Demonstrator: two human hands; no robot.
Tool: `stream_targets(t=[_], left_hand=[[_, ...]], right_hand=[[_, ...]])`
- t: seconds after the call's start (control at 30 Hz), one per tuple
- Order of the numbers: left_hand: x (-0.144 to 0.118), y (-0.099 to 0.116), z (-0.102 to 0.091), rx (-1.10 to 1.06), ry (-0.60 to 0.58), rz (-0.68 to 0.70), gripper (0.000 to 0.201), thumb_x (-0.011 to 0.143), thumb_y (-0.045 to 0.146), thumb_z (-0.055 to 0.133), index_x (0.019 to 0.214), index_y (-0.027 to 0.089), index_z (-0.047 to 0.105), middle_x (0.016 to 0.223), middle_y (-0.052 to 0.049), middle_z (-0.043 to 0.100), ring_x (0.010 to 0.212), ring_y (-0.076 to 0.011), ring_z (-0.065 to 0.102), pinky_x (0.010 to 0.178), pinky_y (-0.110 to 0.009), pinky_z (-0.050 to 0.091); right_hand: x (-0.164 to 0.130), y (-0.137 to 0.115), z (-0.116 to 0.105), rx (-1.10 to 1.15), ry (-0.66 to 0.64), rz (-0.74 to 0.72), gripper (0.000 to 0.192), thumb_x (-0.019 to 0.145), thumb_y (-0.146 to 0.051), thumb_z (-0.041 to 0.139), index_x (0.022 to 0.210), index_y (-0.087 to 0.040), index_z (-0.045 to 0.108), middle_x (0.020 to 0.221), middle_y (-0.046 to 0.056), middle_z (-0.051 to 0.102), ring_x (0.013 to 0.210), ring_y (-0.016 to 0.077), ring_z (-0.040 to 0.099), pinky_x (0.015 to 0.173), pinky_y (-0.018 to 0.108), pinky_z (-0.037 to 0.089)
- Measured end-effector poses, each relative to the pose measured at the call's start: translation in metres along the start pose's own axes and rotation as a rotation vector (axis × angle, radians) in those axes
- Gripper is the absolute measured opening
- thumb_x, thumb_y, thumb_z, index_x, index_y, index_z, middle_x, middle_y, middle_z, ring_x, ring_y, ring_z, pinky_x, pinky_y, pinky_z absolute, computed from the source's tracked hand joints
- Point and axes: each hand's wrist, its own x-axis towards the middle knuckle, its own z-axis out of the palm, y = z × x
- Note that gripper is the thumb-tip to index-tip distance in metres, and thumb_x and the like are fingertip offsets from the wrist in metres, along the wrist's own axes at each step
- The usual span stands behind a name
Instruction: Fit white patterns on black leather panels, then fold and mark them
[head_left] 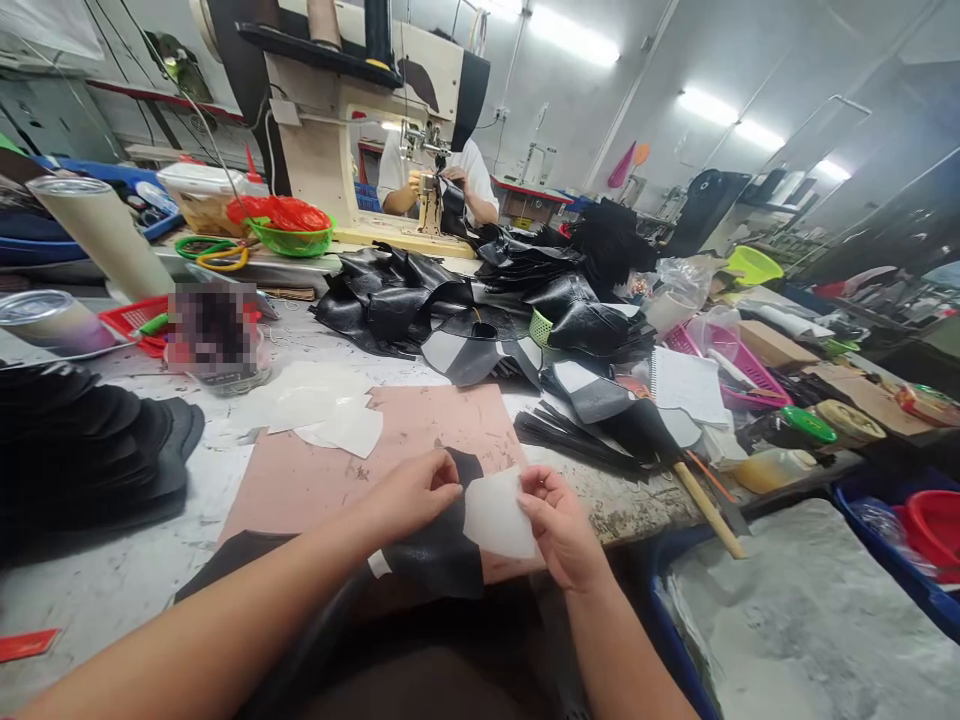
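Nearest the camera, a white patch [497, 516] is being pinched at its right edge by the right hand [559, 530], thumb and fingers closed on it. The left hand [416, 493] is being pressed, fingers curled, onto a black leather piece [442, 550] at the patch's left edge; its grip is closed on that piece. Patch and leather are overlapping, both being held over the near edge of a pink cutting mat [420, 425] lying on the surface [112, 570].

Just beyond, loose white patches [330, 415] are lying on the mat's far left corner. A stack of black cut pieces [82, 450] is sitting at the left. A wooden-handled tool [709, 510] is lying to the right, near a green-capped bottle [806, 427].

Further back, a heap of black leather [480, 300] is being spread across mid-surface. A green bowl [292, 238] with red contents is standing behind it. Farthest, a sewing machine [360, 110] is being worked by another person [472, 170].
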Motion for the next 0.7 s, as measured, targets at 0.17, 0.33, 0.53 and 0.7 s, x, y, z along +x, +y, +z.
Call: stream_targets(t=[0.17,0.33,0.53,0.7], left_hand=[[-0.008,0.003,0.005,-0.189,0.024,-0.064,0.017,0.069,0.035,0.049,0.072,0.019,0.05,0.068,0.002,0.057,0.067,-0.0159,0.056,0.06,-0.028,0.044],[-0.018,0.01,0.006,-0.807,0.06,-0.276,0.033,0.059,0.041,0.065,0.076,0.016,0.051,0.073,0.0,0.06,0.07,-0.0142,0.058,0.063,-0.027,0.048],[-0.018,-0.007,0.005,-0.81,0.185,-0.405,0.021,0.057,0.029,0.062,0.068,0.018,0.048,0.06,0.004,0.057,0.059,-0.0102,0.054,0.051,-0.019,0.043],[-0.009,-0.024,0.002,-0.541,0.09,-0.399,0.019,0.062,0.03,0.057,0.073,0.018,0.048,0.058,0.004,0.054,0.055,-0.0129,0.057,0.051,-0.023,0.044]], right_hand=[[0.003,0.016,0.017,-0.116,0.056,-0.168,0.037,0.065,-0.031,0.065,0.094,-0.023,0.044,0.075,0.0,0.063,0.066,0.015,0.06,0.058,0.026,0.046],[-0.005,0.017,0.036,-0.641,-0.153,-0.53,0.014,0.078,-0.028,0.054,0.09,-0.022,0.057,0.084,0.004,0.065,0.078,0.0177,0.06,0.068,0.03,0.046],[0.01,0.026,0.028,-0.59,-0.036,-0.23,0.018,0.072,-0.032,0.058,0.084,-0.02,0.052,0.086,0.006,0.06,0.079,0.0186,0.058,0.066,0.031,0.047],[0.022,0.038,0.022,-0.343,-0.06,0.021,0.026,0.062,-0.03,0.059,0.082,-0.022,0.043,0.059,-0.007,0.047,0.054,0.0117,0.049,0.051,0.024,0.041]])
